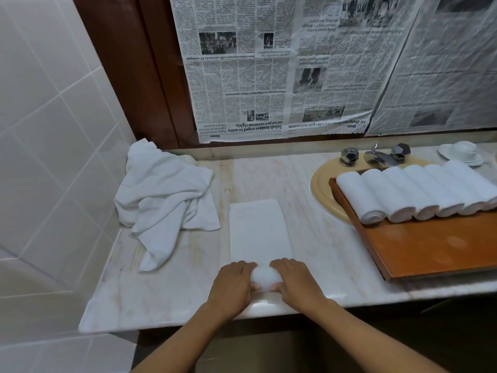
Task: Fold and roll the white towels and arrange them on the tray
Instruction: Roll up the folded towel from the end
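Grips the rolled near end of the white towel (259, 232) with both hands. Curls the left hand (232, 285) round the left end of the roll and the right hand (295, 282) round the right end, with fingers over the top and thumbs at the near side. Leaves a short piece of the roll bare between the two hands.

Folded to a long narrow strip, flat on the marble counter (166, 292), with the rolled end close to the front edge. Runs with its long axis away from the person toward the back wall, leaning a little to the right at the far end. Lies with the roll's own axis across, from left to right, at right angle to the strip.

To the right, on the wooden tray (430, 251), six rolled towels (414, 192) in one row along its far part, side by side and touching. Points each roll with the long axis from far to near and the spiral end toward the person. Sits with the tray's far corner over the beige sink (322, 189).

Behind the sink, a metal faucet (379, 156). Further right, a white cup (462, 153) on a saucer. At the left, near the tiled wall, a loose pile of unfolded towels (164, 195). Above the counter, sheets of newspaper (269, 76), upside down.
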### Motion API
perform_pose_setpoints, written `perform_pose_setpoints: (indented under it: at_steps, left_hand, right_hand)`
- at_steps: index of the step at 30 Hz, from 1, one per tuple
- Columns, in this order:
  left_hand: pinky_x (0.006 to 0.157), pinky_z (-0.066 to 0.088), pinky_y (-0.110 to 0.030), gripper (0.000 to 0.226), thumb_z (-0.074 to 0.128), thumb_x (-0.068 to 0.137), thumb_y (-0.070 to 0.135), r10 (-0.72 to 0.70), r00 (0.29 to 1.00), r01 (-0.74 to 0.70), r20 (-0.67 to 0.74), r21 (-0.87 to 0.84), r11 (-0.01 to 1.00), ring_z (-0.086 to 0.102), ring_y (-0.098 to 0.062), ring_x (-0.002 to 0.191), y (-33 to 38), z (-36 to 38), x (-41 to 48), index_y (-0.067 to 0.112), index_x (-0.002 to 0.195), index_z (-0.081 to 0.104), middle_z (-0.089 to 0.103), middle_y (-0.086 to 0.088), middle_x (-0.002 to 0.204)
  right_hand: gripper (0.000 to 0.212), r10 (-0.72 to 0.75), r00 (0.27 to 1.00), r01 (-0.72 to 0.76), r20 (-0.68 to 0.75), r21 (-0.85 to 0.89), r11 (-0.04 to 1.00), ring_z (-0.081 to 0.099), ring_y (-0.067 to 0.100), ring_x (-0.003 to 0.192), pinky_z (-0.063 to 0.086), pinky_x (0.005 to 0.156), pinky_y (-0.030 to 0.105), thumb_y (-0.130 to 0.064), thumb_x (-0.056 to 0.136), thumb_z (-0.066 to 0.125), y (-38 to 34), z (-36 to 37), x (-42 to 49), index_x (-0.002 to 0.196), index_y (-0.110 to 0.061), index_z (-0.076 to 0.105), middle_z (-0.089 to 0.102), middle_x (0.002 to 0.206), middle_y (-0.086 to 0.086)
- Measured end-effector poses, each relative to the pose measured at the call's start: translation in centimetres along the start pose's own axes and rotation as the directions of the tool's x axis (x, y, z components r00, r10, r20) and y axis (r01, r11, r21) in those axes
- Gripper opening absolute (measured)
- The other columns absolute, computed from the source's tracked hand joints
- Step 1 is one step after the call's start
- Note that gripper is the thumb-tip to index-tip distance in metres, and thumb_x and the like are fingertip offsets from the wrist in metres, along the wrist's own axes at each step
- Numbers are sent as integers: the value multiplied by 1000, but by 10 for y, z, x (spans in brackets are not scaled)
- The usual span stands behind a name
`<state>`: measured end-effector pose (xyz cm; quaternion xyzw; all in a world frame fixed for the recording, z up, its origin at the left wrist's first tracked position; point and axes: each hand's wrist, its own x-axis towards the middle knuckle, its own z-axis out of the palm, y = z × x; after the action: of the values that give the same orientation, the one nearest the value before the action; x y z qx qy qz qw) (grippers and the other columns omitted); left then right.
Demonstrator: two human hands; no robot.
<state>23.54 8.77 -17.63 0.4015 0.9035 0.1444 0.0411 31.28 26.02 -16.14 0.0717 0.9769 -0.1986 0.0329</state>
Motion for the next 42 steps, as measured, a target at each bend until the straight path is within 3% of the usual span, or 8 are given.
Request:
perform_pose_setpoints:
  at_steps: [11, 17, 22, 27, 32, 37, 40, 42]
  left_hand:
    - [99, 39, -31, 41, 46, 99, 43, -218, 949, 248, 227, -109, 963, 44, -18, 120, 0, -4, 23, 26, 136, 53, 46, -1, 136]
    - [110, 30, -34, 43, 39, 100, 49, -256, 964, 258, 72, -26, 966, 43, -15, 131, 3, 3, 12, 34, 140, 46, 44, 8, 148]
    - [104, 34, -31, 51, 31, 96, 64, -343, 939, 343, 5, -40, 938, 47, -12, 122, -3, 4, 0, 37, 136, 47, 50, 10, 137]
    - [99, 34, -32, 45, 33, 97, 61, -382, 922, 381, -67, -28, 924, 48, -14, 119, 0, 7, -2, 40, 134, 48, 55, 10, 127]
    - [75, 54, -36, 34, 75, 80, 30, 15, 964, 18, -267, 119, 993, 69, -26, 91, -3, 19, -10, 20, 111, 72, 71, -7, 101]
    - [78, 55, -37, 67, 66, 77, 59, 60, 984, -42, -170, 104, 994, 64, -25, 103, -10, 25, -21, 15, 127, 58, 66, -10, 117]
    - [75, 56, -35, 70, 81, 65, 50, 34, 989, -21, -142, 94, 995, 69, -23, 93, -11, 17, -11, 16, 122, 61, 71, -7, 108]
    - [73, 56, -33, 54, 61, 76, 55, -18, 995, 24, -102, 65, 998, 70, -19, 85, -11, 8, -6, 19, 116, 69, 72, -1, 101]
  right_hand:
    - [42, 203, 967, -219, 155, 92, 971, 44, 20, 126, 38, 102, 32, -40, 95, 58, -9, -8, 19, 134, -26, 56, 52, 137, 0]
    - [39, 226, 968, -238, -111, -110, 965, 40, 18, 118, 34, 94, 33, -39, 91, 62, -24, -2, 17, 127, -29, 53, 47, 129, -3]
    - [37, 0, 964, -62, -267, -224, 973, 58, 17, 73, 49, 63, 30, -27, 55, 93, -19, 18, -2, 83, -24, 69, 62, 84, -1]
    - [62, -117, 971, 43, -209, -330, 943, 62, 23, 94, 52, 81, 41, -58, 69, 77, 2, 24, -19, 115, -18, 65, 65, 109, 2]
    - [74, -102, 984, 47, -147, -340, 939, 66, 24, 95, 55, 83, 39, -50, 53, 90, 1, 21, -16, 116, -18, 68, 68, 109, 3]
    - [66, -80, 985, 27, -150, -326, 945, 65, 22, 84, 55, 78, 38, -40, 52, 93, 1, 27, -11, 110, -16, 70, 69, 98, 3]
    - [52, -46, 995, 16, -94, -295, 955, 60, 20, 93, 49, 85, 34, -46, 77, 77, -2, 16, -3, 120, -20, 64, 67, 108, -1]
    - [50, -31, 999, 27, -11, -223, 974, 53, 21, 113, 40, 98, 33, -44, 94, 58, -1, 5, 5, 138, -21, 51, 58, 130, 0]
